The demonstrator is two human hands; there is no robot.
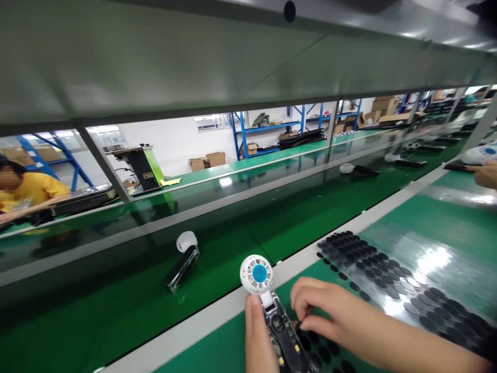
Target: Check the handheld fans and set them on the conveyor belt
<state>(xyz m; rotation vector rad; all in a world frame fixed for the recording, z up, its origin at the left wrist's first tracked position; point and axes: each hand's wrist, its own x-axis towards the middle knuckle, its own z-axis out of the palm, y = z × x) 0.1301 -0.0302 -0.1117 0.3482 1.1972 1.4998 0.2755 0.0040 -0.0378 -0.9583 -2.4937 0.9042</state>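
My left hand (255,331) is shut around a small handheld fan (277,321). The fan has a round white head with a blue centre, and its open black body shows a circuit board. My right hand (330,313) curls its fingertips down beside the fan body, over a clear sheet of black round pads (382,274). Whatever lies between those fingertips is hidden. Another fan with a white head and dark body (184,256) lies on the green conveyor belt (229,259), just beyond the grey rail (233,303).
A co-worker's hand (485,175) reaches in at the right edge. A person in a yellow shirt (29,191) works beyond the belts at left. More fans lie along the belt. A grey metal shelf (194,57) runs overhead, with blue racks and cardboard boxes behind.
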